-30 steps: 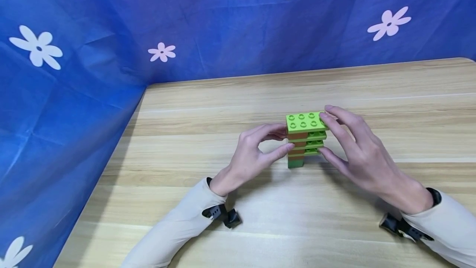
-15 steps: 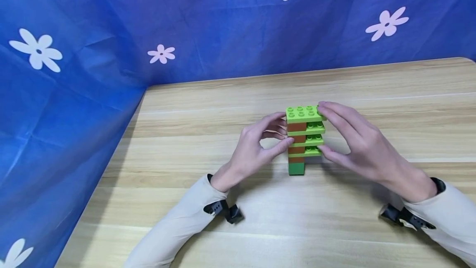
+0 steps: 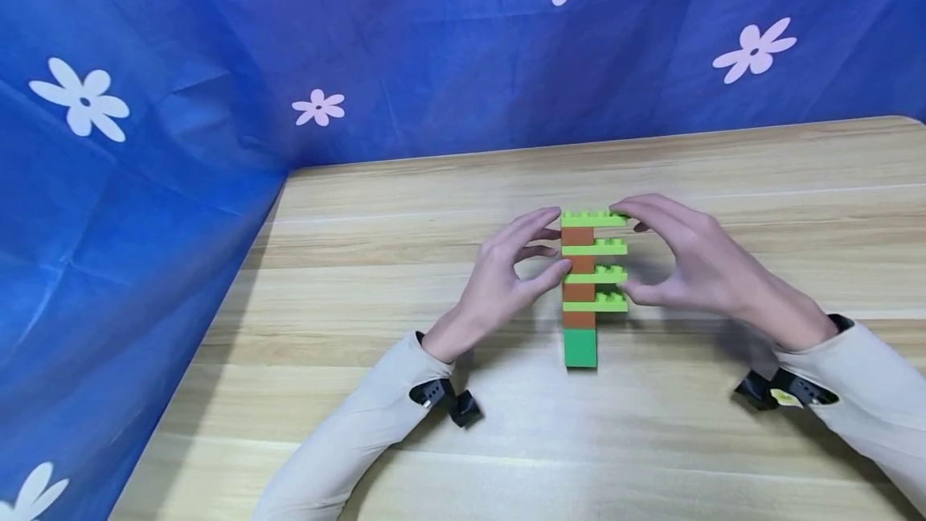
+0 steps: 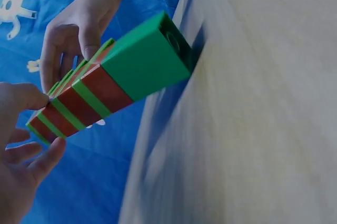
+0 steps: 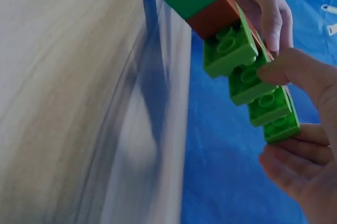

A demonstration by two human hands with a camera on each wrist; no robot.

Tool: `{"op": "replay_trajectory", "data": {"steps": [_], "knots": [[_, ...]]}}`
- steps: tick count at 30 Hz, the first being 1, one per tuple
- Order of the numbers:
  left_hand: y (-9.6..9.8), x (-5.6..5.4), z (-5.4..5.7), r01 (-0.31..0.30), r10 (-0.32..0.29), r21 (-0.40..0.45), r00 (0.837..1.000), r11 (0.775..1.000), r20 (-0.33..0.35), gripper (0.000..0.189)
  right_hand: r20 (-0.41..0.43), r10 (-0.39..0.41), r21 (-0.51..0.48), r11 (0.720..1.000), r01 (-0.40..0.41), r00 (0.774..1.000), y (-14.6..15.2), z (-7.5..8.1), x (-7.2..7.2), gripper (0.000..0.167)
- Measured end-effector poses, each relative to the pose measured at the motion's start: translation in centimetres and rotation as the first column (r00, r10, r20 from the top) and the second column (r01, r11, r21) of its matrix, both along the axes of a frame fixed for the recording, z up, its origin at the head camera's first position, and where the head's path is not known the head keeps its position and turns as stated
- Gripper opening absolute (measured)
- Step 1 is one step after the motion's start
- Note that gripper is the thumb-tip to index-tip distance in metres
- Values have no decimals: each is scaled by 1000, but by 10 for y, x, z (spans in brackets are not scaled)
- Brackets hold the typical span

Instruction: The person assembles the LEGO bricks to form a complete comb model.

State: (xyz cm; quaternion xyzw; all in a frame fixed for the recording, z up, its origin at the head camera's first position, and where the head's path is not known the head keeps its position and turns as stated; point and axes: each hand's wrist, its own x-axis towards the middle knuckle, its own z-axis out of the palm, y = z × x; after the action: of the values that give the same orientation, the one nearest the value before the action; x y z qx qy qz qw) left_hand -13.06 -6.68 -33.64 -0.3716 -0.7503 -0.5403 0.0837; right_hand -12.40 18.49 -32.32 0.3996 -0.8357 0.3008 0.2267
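Note:
A tower of toy building bricks (image 3: 578, 293) is held up between both hands. Its base is a dark green brick (image 4: 142, 63), whose hollow underside shows partly in the left wrist view. Above that, brown bricks (image 3: 577, 236) alternate with light green plates (image 5: 231, 53) that jut out to the right like shelves. My left hand (image 3: 499, 272) pinches the tower's left side, thumb in front and fingers behind. With thumb and fingertips my right hand (image 3: 705, 268) grips the jutting plate ends; the thumb is at a lower plate, the fingers at the top one.
Under the hands lies a wood-grain table (image 3: 405, 248). A blue cloth with white flowers (image 3: 448, 47) hangs along its back and left edges. Each wrist carries a small black camera (image 3: 463, 408) on a strap.
Both hands have tipped the tower: its base has swung toward me, and the top plate now shows nearly edge-on instead of its studs. Both hands keep their hold.

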Motion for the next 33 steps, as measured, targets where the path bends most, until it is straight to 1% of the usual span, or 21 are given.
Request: {"op": "replay_trajectory", "data": {"steps": [2, 5, 9, 12, 16, 18, 21, 25, 27, 33], "knots": [[0, -1, -3, -9, 9, -25, 1000, 1000, 23, 54, 55, -7, 17, 1000, 6, 998, 1, -3, -3, 82], [0, -3, -7, -20, 25, -66, 997, 998, 72, 53, 116, -8, 32, 999, 4, 993, 2, -9, -9, 82], [2, -5, -11, -38, 55, -119, 988, 992, 142, 53, 181, 1, 40, 999, -8, 984, 4, -16, -17, 79], [5, -8, -13, -51, 82, -170, 980, 984, 179, 53, 240, 14, 31, 999, -22, 971, 5, -20, -22, 76], [7, -13, -15, -75, 127, -251, 972, 965, 197, 55, 317, 21, 29, 999, -32, 948, 7, -26, -28, 73], [7, -14, -15, -87, 148, -291, 969, 953, 196, 56, 339, 17, 37, 999, -32, 941, 7, -29, -31, 72], [6, -16, -15, -93, 163, -330, 968, 939, 190, 57, 359, 11, 50, 998, -31, 933, 8, -31, -34, 71], [6, -18, -14, -98, 176, -354, 965, 930, 195, 57, 373, 7, 59, 998, -31, 928, 9, -33, -37, 70], [6, -19, -14, -94, 179, -359, 961, 929, 210, 57, 385, 5, 62, 998, -31, 923, 9, -34, -38, 70], [7, -21, -16, -80, 186, -387, 951, 919, 246, 58, 435, -1, 75, 997, -35, 900, 10, -36, -40, 70]]}}
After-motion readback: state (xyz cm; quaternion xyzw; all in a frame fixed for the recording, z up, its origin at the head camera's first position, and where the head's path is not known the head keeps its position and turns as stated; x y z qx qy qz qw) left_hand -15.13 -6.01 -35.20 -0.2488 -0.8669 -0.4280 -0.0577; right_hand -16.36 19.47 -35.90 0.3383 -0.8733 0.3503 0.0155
